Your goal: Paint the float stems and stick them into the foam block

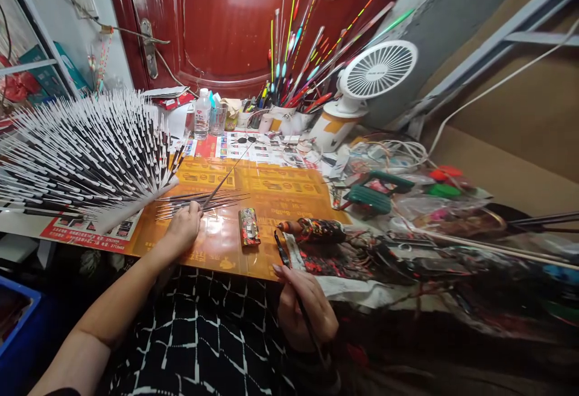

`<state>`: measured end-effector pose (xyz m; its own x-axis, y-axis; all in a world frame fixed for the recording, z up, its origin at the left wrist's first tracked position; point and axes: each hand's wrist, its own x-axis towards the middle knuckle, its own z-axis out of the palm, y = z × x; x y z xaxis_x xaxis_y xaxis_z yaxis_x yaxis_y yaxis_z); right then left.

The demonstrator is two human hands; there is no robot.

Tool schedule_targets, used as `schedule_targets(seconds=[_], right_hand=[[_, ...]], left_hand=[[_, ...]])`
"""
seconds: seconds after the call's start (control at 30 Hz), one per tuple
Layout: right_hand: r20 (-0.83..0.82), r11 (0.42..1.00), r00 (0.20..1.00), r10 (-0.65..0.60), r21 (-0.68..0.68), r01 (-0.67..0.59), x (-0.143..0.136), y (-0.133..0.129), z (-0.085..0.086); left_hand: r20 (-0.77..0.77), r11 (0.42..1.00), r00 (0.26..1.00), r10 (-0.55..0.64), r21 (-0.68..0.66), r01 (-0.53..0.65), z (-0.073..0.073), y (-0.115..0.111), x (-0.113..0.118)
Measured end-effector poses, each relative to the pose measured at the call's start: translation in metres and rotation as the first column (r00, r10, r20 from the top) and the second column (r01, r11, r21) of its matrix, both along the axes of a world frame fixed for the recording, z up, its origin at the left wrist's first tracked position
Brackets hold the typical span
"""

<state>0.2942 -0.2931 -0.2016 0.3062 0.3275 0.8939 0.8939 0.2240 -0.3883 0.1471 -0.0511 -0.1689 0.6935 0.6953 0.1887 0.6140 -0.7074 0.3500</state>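
My left hand point(192, 221) is closed on a slim dark fishing float point(221, 185), which slants up and away to the right. Under and beside that hand lies a loose bunch of similar thin dark floats point(230, 198) on the orange mat. Near the table's front edge, my right hand point(305, 308) is closed around a slim, dark, pen-shaped tool point(283, 251) with a narrow tip; its exact kind is unclear. Between the hands sits a small paint-spotted block point(249, 228). Just beyond the tool's tip lies a paint-crusted, round-handled object point(316, 230).
A big rack of white-tipped black sticks point(99, 155) fills the left side. At the back stand a plastic bottle point(202, 113), cups of coloured floats point(283, 119) and a white fan point(379, 70). A green-handled tool point(368, 200), cables and plastic bags clutter the right.
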Motion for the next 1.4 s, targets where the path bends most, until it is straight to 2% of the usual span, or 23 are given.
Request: schedule_targets(seconds=[0.13, 0.2, 0.27, 0.3, 0.33, 0.4, 0.43, 0.47, 0.5, 0.63, 0.7, 0.77, 0.83, 0.87, 0.9, 0.97, 1.03, 1.1, 1.17, 1.23, 1.27, 1.33, 1.4], right_hand=[[-0.015, 1.0, 1.0, -0.006, 0.004, 0.006, 0.001, -0.003, -0.001], [-0.03, 1.0, 0.999, -0.028, 0.009, 0.028, 0.001, -0.006, 0.0], [-0.038, 0.998, 0.997, -0.063, 0.01, 0.064, 0.002, -0.01, 0.002], [-0.039, 0.996, 0.996, -0.084, 0.011, 0.085, 0.002, -0.013, 0.003], [-0.039, 0.994, 0.993, -0.109, 0.011, 0.109, 0.002, -0.016, 0.005], [-0.052, 0.988, 0.987, -0.152, 0.005, 0.153, 0.003, -0.022, 0.007], [-0.069, 0.986, 0.983, -0.169, 0.006, 0.169, 0.004, -0.024, 0.008], [-0.088, 0.984, 0.98, -0.178, 0.007, 0.179, 0.005, -0.026, 0.007], [-0.107, 0.983, 0.978, -0.18, 0.007, 0.182, 0.006, -0.027, 0.007], [-0.14, 0.982, 0.972, -0.187, 0.01, 0.19, 0.007, -0.025, 0.006], [-0.136, 0.98, 0.971, -0.198, -0.004, 0.199, 0.005, -0.024, 0.008], [-0.13, 0.977, 0.969, -0.212, -0.029, 0.21, 0.004, -0.025, 0.009], [-0.135, 0.974, 0.965, -0.227, -0.037, 0.224, 0.005, -0.027, 0.009], [-0.138, 0.972, 0.962, -0.235, -0.036, 0.233, 0.006, -0.029, 0.009], [-0.139, 0.969, 0.959, -0.246, -0.034, 0.243, 0.007, -0.031, 0.008], [-0.137, 0.963, 0.953, -0.269, -0.029, 0.268, 0.01, -0.034, 0.005], [-0.141, 0.955, 0.945, -0.295, -0.028, 0.294, 0.013, -0.036, 0.001], [-0.158, 0.951, 0.938, -0.309, -0.026, 0.309, 0.014, -0.036, -0.001], [-0.176, 0.948, 0.933, -0.314, -0.013, 0.317, 0.013, -0.034, -0.001], [-0.181, 0.952, 0.937, -0.3, 0.002, 0.305, 0.012, -0.033, 0.001], [-0.175, 0.957, 0.943, -0.283, 0.007, 0.289, 0.011, -0.033, 0.002], [-0.147, 0.968, 0.958, -0.246, 0.016, 0.25, 0.01, -0.034, 0.006], [-0.104, 0.977, 0.972, -0.211, 0.015, 0.214, 0.009, -0.037, 0.01]], left_hand=[[0.055, 0.996, 0.996, -0.074, -0.043, 0.077, -0.003, 0.002, 0.001], [0.092, 0.986, 0.987, -0.131, -0.09, 0.14, 0.007, 0.003, -0.006], [0.144, 0.921, 0.953, -0.268, -0.254, 0.297, 0.021, 0.004, -0.02], [0.178, 0.829, 0.917, -0.357, -0.392, 0.399, 0.028, 0.005, -0.029], [0.231, 0.684, 0.871, -0.434, -0.544, 0.485, 0.035, 0.005, -0.039], [0.368, 0.334, 0.802, -0.471, -0.766, 0.548, 0.045, 0.006, -0.059], [0.423, 0.226, 0.798, -0.429, -0.805, 0.548, 0.048, 0.005, -0.067], [0.46, 0.195, 0.808, -0.368, -0.811, 0.551, 0.049, 0.005, -0.073], [0.485, 0.232, 0.819, -0.307, -0.796, 0.559, 0.049, 0.004, -0.076], [0.501, 0.568, 0.838, -0.216, -0.634, 0.525, 0.039, 0.0, -0.062], [0.479, 0.662, 0.854, -0.204, -0.575, 0.481, 0.033, -0.003, -0.045], [0.426, 0.723, 0.885, -0.189, -0.549, 0.419, 0.028, -0.006, -0.029], [0.36, 0.759, 0.913, -0.192, -0.535, 0.371, 0.025, -0.011, -0.02], [0.337, 0.752, 0.917, -0.211, -0.543, 0.373, 0.025, -0.012, -0.018], [0.332, 0.717, 0.913, -0.236, -0.574, 0.394, 0.026, -0.013, -0.019], [0.38, 0.571, 0.886, -0.264, -0.679, 0.462, 0.031, -0.012, -0.027], [0.454, 0.436, 0.865, -0.213, -0.748, 0.5, 0.037, -0.008, -0.037], [0.506, 0.409, 0.852, -0.135, -0.754, 0.513, 0.042, -0.004, -0.045], [0.531, 0.438, 0.839, -0.121, -0.73, 0.525, 0.044, -0.002, -0.048], [0.526, 0.501, 0.836, -0.158, -0.687, 0.527, 0.043, -0.002, -0.046], [0.513, 0.558, 0.84, -0.178, -0.65, 0.516, 0.041, -0.003, -0.045], [0.469, 0.718, 0.861, -0.196, -0.53, 0.452, 0.037, -0.004, -0.044], [0.425, 0.874, 0.884, -0.194, -0.334, 0.352, 0.032, -0.003, -0.045]])
